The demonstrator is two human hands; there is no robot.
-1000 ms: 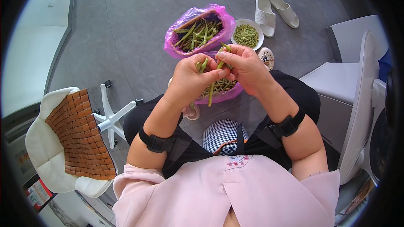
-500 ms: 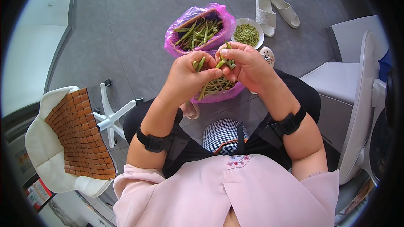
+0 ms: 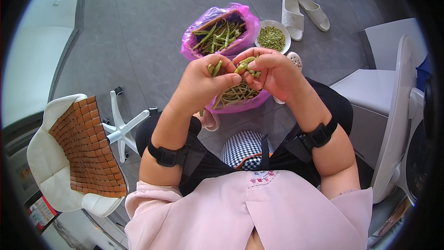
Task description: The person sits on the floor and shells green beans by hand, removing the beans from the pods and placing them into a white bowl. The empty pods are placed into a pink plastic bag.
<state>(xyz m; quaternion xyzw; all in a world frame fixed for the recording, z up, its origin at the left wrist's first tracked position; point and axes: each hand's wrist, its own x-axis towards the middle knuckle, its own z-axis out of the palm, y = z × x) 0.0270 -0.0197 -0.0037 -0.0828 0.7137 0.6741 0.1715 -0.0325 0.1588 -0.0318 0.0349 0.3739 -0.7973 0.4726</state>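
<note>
Head cam: left hand (image 3: 208, 76) is curled round a couple of green pods (image 3: 215, 68), right hand (image 3: 275, 71) just beside it is pinching a green pod piece (image 3: 242, 67). There's a pink bag (image 3: 233, 108) of pods under the hands, another pink bag (image 3: 252, 22) beyond them, plus a white bowl (image 3: 287, 43) past the right hand.

pods (image 3: 215, 68): green | bag (image 3: 251, 22): pink-purple | bowl (image 3: 287, 44): white | fabric (image 3: 240, 146): black-white houndstooth

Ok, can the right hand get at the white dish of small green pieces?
Likely yes, perhaps with a lean: the white dish sits on the floor beyond the right hand, nothing visible between them, though that hand holds green pod pieces.
</note>
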